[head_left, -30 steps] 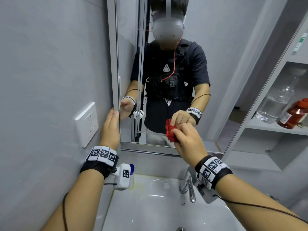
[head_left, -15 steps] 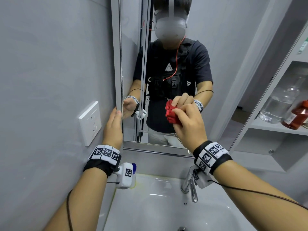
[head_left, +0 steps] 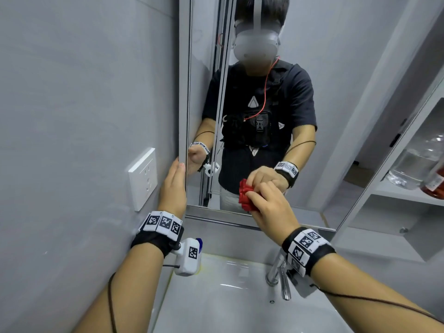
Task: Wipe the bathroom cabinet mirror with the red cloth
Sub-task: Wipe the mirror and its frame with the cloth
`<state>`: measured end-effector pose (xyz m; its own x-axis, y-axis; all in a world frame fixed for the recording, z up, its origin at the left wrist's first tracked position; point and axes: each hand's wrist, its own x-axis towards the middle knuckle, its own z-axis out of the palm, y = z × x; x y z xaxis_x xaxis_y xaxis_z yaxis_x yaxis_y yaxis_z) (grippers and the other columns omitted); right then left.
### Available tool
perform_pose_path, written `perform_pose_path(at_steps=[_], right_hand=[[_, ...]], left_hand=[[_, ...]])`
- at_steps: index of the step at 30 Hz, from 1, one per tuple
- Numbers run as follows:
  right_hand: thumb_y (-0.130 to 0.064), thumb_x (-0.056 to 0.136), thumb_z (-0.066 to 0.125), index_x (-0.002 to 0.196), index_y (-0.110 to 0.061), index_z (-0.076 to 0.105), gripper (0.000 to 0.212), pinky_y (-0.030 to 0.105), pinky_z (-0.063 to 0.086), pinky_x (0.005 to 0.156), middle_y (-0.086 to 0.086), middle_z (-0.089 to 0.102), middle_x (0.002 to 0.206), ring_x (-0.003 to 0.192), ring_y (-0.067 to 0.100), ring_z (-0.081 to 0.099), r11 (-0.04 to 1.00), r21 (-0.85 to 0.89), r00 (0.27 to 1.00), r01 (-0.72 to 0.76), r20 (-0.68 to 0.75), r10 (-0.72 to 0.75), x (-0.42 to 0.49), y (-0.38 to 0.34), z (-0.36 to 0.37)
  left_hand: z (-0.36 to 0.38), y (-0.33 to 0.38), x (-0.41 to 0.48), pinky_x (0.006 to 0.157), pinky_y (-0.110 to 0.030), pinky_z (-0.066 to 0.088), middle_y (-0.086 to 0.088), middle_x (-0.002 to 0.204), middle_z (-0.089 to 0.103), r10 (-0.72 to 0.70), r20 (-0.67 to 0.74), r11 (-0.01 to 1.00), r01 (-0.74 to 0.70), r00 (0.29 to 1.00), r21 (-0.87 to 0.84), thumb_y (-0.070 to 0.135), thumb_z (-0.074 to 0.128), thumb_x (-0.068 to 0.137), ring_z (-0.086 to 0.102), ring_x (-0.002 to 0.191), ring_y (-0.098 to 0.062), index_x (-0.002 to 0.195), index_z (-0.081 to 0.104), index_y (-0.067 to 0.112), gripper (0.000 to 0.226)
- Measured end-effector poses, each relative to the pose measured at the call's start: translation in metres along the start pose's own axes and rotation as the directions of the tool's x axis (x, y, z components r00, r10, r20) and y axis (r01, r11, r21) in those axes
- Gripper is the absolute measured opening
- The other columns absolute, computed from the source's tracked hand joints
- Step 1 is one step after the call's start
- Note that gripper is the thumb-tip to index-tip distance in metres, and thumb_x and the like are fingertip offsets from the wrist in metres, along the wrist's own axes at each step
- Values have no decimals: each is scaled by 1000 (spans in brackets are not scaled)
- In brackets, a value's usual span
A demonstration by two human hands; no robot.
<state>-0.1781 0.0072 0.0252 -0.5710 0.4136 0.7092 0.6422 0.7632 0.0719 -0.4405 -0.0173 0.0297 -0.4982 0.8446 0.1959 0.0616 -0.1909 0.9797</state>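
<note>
Your right hand grips the bunched red cloth against the mirror, low down; your left hand, fingers straight, rests on its edge.

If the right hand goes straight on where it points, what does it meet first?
The mirror, low down: the right hand grips the red cloth against or just off the glass; depth is unclear.

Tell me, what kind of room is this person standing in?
Most likely a bathroom: a white sink with a chrome tap sits below a wall mirror, where the right hand holds a red cloth, and a side shelf holds bottles.
</note>
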Motion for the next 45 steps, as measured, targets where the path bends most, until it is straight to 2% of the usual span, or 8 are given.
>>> perform_pose_path(at_steps=[6, 12, 17, 23, 29, 34, 40, 45], right_hand=[[-5, 87, 68, 110, -6, 68, 23, 37, 45, 82, 5, 50, 101, 93, 26, 47, 993, 23, 972, -115, -202, 117, 38, 10, -15], [0, 85, 76, 95, -2, 69, 13, 47, 45, 71, 9, 53, 90, 83, 27, 45, 1000, 7, 999, -5, 35, 5, 15, -3, -5], [-4, 87, 67, 110, -5, 70, 22, 35, 45, 83, 4, 50, 101, 93, 25, 47, 992, 39, 972, -121, -200, 126, 41, 7, -17], [3, 84, 74, 94, -2, 69, 12, 49, 46, 68, 9, 53, 89, 81, 27, 46, 1000, 31, 1000, -4, 31, 3, 14, -6, -5], [-4, 88, 63, 113, -6, 69, 26, 34, 44, 85, 5, 53, 103, 95, 25, 48, 995, 19, 971, -98, -219, 100, 53, 6, -20], [-1, 87, 72, 97, -2, 71, 11, 49, 44, 68, 11, 56, 90, 82, 30, 48, 999, -32, 1000, 10, 13, -10, 27, -11, -4], [-8, 94, 62, 116, -7, 68, 23, 35, 43, 86, 6, 52, 106, 96, 26, 49, 998, -14, 959, -65, -278, 58, 83, -4, -25], [-6, 88, 54, 101, 0, 70, 23, 47, 45, 72, 11, 54, 93, 84, 28, 47, 1000, -22, 998, -4, -70, 2, 59, -26, -7]], left_hand=[[1, -2, 2, 110, -18, 23, 9, 159, 46, -1, -1, 1000, 1, 1000, 10, 40, 38, 112, 38, 134, 4, 159, 42, 22, 51], [1, -1, 0, 114, -21, 24, 9, 160, 45, -2, 21, 999, 3, 1000, -38, 43, 39, 110, 38, 138, 2, 160, 41, 22, 54], [0, -2, 1, 114, -21, 24, 10, 160, 44, -7, 23, 999, 8, 1000, -45, 44, 40, 109, 38, 140, 2, 160, 41, 23, 54], [1, 1, -1, 115, -22, 24, 8, 160, 45, -8, 22, 999, 9, 1000, -46, 41, 40, 111, 39, 139, 0, 159, 41, 23, 52], [0, 1, -2, 112, -21, 24, 10, 159, 44, -17, 25, 999, 18, 1000, -41, 46, 39, 108, 37, 137, 2, 160, 40, 23, 56], [0, 5, -5, 113, -22, 23, 14, 158, 44, -27, 27, 998, 28, 999, -51, 59, 39, 96, 36, 137, 3, 160, 39, 27, 72], [1, 1, -3, 110, -19, 24, 21, 147, 44, -24, 19, 999, 25, 1000, -38, 51, 40, 104, 37, 135, 5, 160, 40, 26, 61], [1, 1, -2, 109, -19, 24, 22, 141, 43, -36, 10, 999, 36, 999, -26, 44, 40, 110, 37, 134, 4, 160, 40, 26, 53]])
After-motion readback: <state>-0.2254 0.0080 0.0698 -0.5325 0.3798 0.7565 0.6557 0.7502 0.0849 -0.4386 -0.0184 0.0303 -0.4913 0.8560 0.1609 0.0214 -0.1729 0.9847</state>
